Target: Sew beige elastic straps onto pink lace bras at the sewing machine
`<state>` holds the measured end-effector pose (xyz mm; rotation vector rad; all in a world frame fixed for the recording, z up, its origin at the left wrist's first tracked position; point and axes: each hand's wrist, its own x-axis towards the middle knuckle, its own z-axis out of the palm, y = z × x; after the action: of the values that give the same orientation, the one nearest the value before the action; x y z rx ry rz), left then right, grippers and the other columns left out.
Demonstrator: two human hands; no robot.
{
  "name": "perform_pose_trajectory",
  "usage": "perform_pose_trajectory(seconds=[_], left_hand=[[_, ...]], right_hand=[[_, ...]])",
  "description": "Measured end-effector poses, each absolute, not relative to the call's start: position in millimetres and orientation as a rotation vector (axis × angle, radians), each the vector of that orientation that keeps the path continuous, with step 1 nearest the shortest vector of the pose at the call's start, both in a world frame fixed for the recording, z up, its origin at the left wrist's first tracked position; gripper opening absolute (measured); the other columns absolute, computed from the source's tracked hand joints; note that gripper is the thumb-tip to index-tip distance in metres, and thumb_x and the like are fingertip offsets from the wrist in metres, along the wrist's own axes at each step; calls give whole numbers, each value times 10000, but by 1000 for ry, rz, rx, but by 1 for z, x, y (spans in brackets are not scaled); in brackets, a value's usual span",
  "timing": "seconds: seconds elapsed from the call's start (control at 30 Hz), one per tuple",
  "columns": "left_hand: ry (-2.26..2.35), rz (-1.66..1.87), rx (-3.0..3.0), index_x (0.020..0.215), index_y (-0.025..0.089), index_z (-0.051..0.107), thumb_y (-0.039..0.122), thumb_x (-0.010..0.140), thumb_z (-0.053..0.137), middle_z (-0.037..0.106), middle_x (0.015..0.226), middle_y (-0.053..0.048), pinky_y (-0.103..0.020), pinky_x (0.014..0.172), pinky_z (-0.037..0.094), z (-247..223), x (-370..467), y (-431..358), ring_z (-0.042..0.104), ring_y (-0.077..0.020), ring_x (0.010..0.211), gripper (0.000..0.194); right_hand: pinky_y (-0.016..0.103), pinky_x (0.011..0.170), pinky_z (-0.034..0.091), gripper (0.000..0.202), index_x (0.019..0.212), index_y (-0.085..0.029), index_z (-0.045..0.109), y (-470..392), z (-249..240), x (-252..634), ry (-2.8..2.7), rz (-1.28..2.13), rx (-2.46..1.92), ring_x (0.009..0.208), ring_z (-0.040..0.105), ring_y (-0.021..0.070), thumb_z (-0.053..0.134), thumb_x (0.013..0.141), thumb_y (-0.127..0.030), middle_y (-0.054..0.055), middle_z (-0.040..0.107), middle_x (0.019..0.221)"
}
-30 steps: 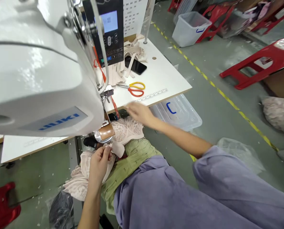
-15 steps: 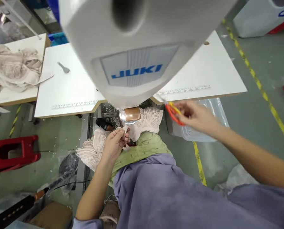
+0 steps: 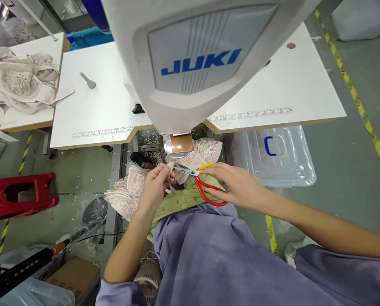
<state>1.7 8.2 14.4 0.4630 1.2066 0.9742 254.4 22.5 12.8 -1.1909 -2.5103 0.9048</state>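
My left hand point(image 3: 159, 180) is closed, pinching an edge of the pale pink lace bra point(image 3: 134, 187) just below the sewing machine's work area. One lace cup hangs left of that hand, and more lace lies to the right under the machine. My right hand point(image 3: 234, 185) grips scissors point(image 3: 209, 197) with red and yellow handles. Their blades are parted and point left, with the tips at the fabric by my left fingertips. Whether the blades touch the cloth I cannot tell. Above hangs the white JUKI sewing machine head point(image 3: 190, 97).
White table halves point(image 3: 288, 76) with printed rulers flank the machine. A small grey spoon-shaped tool point(image 3: 88, 80) lies on the left one. More pale garments point(image 3: 20, 85) are heaped at far left. A lidded clear bin point(image 3: 279, 157) stands at right, a red stool point(image 3: 20, 195) at left.
My right hand has brought the scissors left and down from beside the table edge to my left fingertips, and the blades now point at the cloth. My left hand keeps its pinch.
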Motion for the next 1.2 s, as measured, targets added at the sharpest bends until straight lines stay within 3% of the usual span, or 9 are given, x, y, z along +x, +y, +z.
perform_pose_trajectory(seconds=[0.27, 0.4, 0.5, 0.67, 0.93, 1.2], left_hand=[[1273, 888, 616, 709, 167, 636, 364, 790, 686, 610, 702, -11, -231, 602, 432, 12, 1, 6, 524, -109, 630, 218], [1229, 899, 582, 692, 158, 644, 296, 770, 646, 586, 676, -7, -227, 538, 362, 11, -4, 4, 457, -93, 576, 159], [1167, 930, 529, 738, 143, 682, 383, 790, 690, 508, 615, 20, -222, 496, 303, 11, -7, 3, 377, -74, 526, 247], [1194, 1032, 504, 690, 153, 659, 459, 744, 791, 446, 556, 53, -210, 502, 307, 11, -7, 0, 360, -59, 508, 337], [1315, 1025, 738, 726, 153, 636, 391, 864, 690, 582, 638, 23, -206, 560, 368, 7, -7, -5, 479, -72, 570, 280], [1362, 1054, 757, 714, 141, 622, 429, 884, 680, 554, 643, 26, -201, 547, 347, 5, -9, -5, 433, -64, 561, 339]], right_hand=[[382, 732, 550, 374, 1278, -256, 635, 26, 7, 254, -2499, 1001, -1142, 992, 702, 272, 563, 961, -442, 103, 709, 1222], [348, 660, 515, 356, 1271, -280, 640, 24, 11, 266, -2451, 1097, -1206, 802, 689, 227, 545, 969, -443, 74, 732, 1028], [335, 585, 488, 366, 1220, -277, 642, 19, 15, 272, -2332, 1150, -1295, 664, 625, 195, 628, 889, -433, 64, 711, 975], [351, 678, 524, 484, 1216, -259, 596, 14, 15, 261, -2322, 1195, -1211, 797, 656, 218, 726, 769, -392, 80, 687, 1107], [330, 717, 528, 411, 1205, -240, 636, 23, 19, 230, -2320, 1227, -1237, 841, 683, 205, 685, 824, -383, 65, 712, 1095], [298, 643, 492, 358, 1253, -280, 684, 28, 24, 231, -2338, 1255, -1264, 743, 666, 179, 601, 926, -401, 50, 742, 997]])
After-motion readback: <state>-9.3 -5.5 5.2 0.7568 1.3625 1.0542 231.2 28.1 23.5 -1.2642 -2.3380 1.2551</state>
